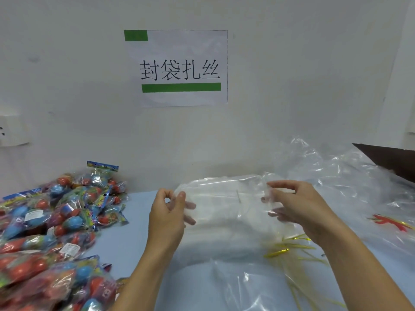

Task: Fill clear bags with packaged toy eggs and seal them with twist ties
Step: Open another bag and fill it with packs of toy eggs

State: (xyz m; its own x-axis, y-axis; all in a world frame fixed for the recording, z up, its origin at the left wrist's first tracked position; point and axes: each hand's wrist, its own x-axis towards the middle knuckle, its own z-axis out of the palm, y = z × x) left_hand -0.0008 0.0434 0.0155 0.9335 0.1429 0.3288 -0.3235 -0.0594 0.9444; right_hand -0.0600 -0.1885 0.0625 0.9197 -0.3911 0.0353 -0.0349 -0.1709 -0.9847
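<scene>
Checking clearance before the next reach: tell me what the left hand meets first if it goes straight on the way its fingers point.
The left hand points right, across the clear bag it pinches. Likely first contact: the right hand holding the other edge, though depth is unclear.

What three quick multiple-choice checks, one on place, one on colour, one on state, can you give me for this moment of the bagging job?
1. Where does the pile of packaged toy eggs lie?
A. left of the hands
B. right of the hands
C. inside the clear bag

2. What colour are the twist ties under the right wrist?
A. green
B. yellow-gold
C. black

3. What is the state of the clear bag between the hands?
A. full of eggs
C. tied shut
B. empty, held at both sides

Answers:
1 A: the pile covers the table's left side.
2 B: the strips shine yellow-gold.
3 B: the left hand and right hand each pinch it in their grip; no eggs show inside.
</scene>
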